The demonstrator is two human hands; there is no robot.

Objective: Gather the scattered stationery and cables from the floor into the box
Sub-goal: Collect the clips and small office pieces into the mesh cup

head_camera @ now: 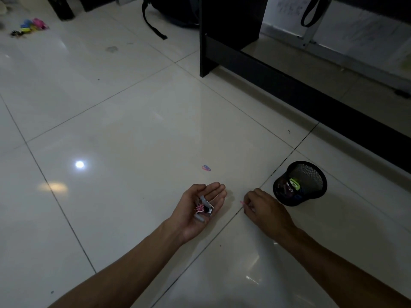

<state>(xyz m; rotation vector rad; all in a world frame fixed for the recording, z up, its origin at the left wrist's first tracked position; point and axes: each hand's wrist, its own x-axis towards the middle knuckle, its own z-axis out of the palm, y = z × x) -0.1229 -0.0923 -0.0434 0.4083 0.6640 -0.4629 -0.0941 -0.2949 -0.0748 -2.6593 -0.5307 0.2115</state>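
My left hand (195, 210) is turned palm up just above the tiled floor, cupping a small heap of pink paper clips and grey binder clips (203, 209). My right hand (264, 210) is curled beside it and pinches a pink paper clip (243, 203) between its fingertips. Two more paper clips (206, 168), one blue and one pink, lie on the floor ahead of my left hand. A black mesh pen cup (300, 183) lies tipped on its side to the right of my right hand, with a green item inside it.
A pile of colourful small items (31, 26) sits on the floor at the far left. A black desk frame (255, 63) crosses the upper right. A black backpack with a trailing strap (155, 25) lies at the top centre.
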